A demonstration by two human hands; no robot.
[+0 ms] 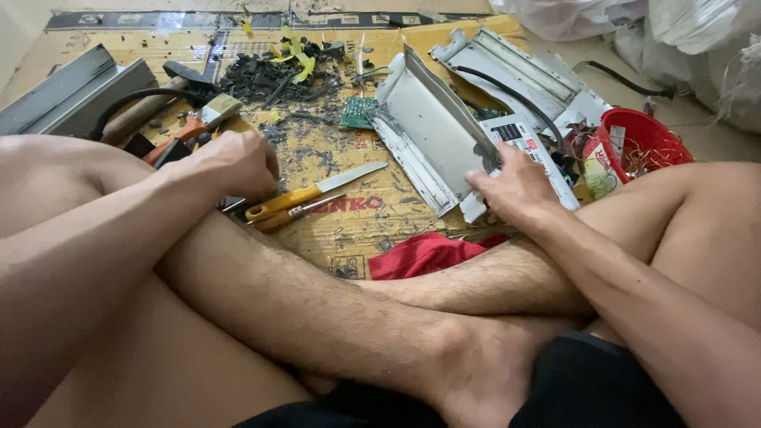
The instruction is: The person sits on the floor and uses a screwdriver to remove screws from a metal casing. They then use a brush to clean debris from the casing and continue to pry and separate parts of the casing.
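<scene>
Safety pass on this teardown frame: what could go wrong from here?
1. The right hand grips the bent white metal panel bare; its thin edges could cut fingers.
2. The yellow-handled knife lies uncovered beside the left hand and close to the bare shin; a blind reach may meet the blade.
3. Dark debris litters the cardboard, so bare skin could catch on fragments.

I sit on flattened cardboard (361, 230) over the floor. On it: a yellow-handled knife (309, 194) at centre, black debris (269, 79) at 11 o'clock, a green circuit board (357, 112) at 12, a red cloth (424, 254) at 6.
</scene>
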